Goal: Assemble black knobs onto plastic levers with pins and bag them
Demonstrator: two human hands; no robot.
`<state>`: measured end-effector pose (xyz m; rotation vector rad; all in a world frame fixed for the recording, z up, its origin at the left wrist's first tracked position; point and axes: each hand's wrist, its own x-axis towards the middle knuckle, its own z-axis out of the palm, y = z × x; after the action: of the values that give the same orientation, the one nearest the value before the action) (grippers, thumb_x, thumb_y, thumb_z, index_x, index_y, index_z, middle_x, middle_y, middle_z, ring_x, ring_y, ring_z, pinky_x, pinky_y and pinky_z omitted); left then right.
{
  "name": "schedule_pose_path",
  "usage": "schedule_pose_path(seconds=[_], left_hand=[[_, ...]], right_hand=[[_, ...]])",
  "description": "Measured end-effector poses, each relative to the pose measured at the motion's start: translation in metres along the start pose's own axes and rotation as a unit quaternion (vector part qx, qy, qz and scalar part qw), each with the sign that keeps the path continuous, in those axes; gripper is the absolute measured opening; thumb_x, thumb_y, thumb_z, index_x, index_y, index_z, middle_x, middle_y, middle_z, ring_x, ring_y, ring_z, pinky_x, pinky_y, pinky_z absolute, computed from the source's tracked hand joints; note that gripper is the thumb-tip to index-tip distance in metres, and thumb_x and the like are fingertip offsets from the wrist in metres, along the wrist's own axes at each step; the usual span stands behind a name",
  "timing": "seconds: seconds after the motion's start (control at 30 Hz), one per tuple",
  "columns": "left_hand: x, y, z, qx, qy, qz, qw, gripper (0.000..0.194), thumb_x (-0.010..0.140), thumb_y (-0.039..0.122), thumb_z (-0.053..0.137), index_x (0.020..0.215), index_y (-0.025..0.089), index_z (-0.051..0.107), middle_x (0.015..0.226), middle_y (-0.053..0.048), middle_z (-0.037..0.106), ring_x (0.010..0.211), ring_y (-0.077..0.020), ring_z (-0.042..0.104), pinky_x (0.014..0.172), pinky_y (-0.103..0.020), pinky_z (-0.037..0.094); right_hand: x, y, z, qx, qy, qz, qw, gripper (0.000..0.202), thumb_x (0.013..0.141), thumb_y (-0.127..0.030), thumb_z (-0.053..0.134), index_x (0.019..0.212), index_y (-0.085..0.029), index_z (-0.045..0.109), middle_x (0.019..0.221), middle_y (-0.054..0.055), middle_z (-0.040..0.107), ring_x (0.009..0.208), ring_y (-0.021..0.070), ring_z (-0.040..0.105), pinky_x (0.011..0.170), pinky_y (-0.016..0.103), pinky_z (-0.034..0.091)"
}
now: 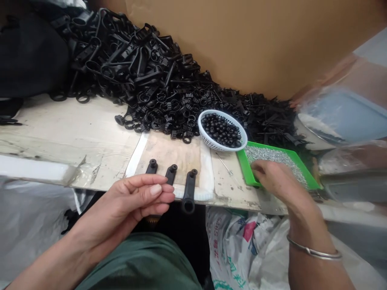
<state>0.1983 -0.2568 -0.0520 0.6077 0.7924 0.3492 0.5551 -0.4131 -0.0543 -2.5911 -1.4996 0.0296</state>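
My left hand (142, 197) hovers at the table's front edge, thumb pressed against curled fingers; whatever may be inside is hidden. Close to it, three black plastic arms lie in a row on a cloth pad: the left arm (151, 166), the middle arm (171, 174) and the right arm (189, 189). The right one juts past the front edge, and my fingers partly cover the other two. My right hand (273, 177) reaches into a green tray (248, 171) of small silvery metal pins (281, 157). Its fingers are closed downward among the pins, their tips out of sight.
Behind the pad rises a big heap of black plastic parts (136, 68) against a cardboard wall (256, 44). A white basket (208, 141) of black beads (222, 131) stands beside the tray. A thin metal rod (223, 164) lies between pad and tray. Sacks (232, 249) hang below.
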Motion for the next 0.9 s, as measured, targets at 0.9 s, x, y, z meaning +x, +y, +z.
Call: schedule_pose_path(seconds=[0.9], left_hand=[[-0.006, -0.002, -0.011, -0.045, -0.09, -0.015, 0.995, 0.021, 0.079, 0.023, 0.083, 0.094, 0.011, 0.074, 0.09, -0.01, 0.077, 0.077, -0.0172, 0.075, 0.071, -0.026, 0.06]], right_hand=[[-0.027, -0.14, 0.025, 0.358, 0.103, -0.028, 0.928, 0.02, 0.081, -0.045, 0.077, 0.09, -0.027, 0.079, 0.095, 0.003, 0.076, 0.081, 0.0201, 0.071, 0.08, 0.033, 0.062]])
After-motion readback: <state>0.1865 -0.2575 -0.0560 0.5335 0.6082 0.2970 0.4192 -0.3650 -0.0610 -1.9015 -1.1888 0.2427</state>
